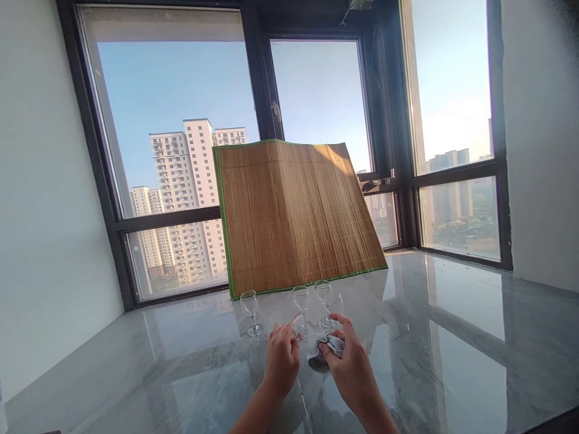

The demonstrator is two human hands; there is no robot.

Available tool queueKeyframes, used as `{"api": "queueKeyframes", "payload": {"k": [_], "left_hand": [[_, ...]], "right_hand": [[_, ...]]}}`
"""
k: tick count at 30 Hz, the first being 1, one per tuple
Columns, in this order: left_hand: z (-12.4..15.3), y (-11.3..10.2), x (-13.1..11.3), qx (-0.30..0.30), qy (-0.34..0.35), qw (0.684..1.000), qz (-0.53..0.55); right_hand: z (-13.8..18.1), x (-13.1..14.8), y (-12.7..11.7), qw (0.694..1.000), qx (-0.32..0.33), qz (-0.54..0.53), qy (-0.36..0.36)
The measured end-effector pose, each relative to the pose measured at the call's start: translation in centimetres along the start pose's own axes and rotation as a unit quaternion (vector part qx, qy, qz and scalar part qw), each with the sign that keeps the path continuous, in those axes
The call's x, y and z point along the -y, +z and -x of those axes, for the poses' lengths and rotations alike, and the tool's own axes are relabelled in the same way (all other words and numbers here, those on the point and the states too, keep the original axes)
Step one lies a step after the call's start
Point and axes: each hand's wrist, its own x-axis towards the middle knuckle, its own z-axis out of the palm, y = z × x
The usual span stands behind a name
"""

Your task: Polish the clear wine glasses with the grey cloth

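Observation:
My left hand [283, 355] is closed around a clear stemmed glass [299, 326], which shows just beyond the fingertips; part of it is hidden. A crumpled grey cloth [319, 354] is gripped in my right hand [351, 358], close to the right of that glass. Small clear wine glasses stand on the glossy grey surface beyond my hands. One wine glass [251, 308] is on the left, a second wine glass [300, 296] is straight ahead, and a third wine glass [324, 295] stands behind my right fingers. Their transparent outlines partly overlap on the right.
A brown bamboo mat [289, 211] with green edging leans against the dark-framed windows [253, 72] behind the glasses. The grey marbled ledge [203, 361] is shiny and reflects the windows. White walls [40, 211] rise on both sides.

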Motion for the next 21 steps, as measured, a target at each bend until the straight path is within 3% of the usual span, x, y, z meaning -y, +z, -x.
{"api": "queueKeyframes", "payload": {"k": [4,9,14,21], "left_hand": [[0.0,-0.2,-0.1,0.026,0.001,0.998,-0.062],[-0.1,-1.0,-0.8,0.035,0.035,0.995,-0.092],[-0.1,-1.1,-1.1,0.029,0.042,0.996,-0.075],[0.2,-1.0,-1.4,0.026,0.068,0.994,-0.081]], "right_hand": [[0.1,0.7,0.1,0.999,0.0,-0.042,-0.01],[-0.1,0.6,-0.5,0.994,-0.083,0.048,-0.045],[-0.4,-0.1,-0.7,0.986,-0.121,0.101,-0.053],[-0.2,-0.2,-0.1,0.996,0.035,0.064,-0.053]]}}
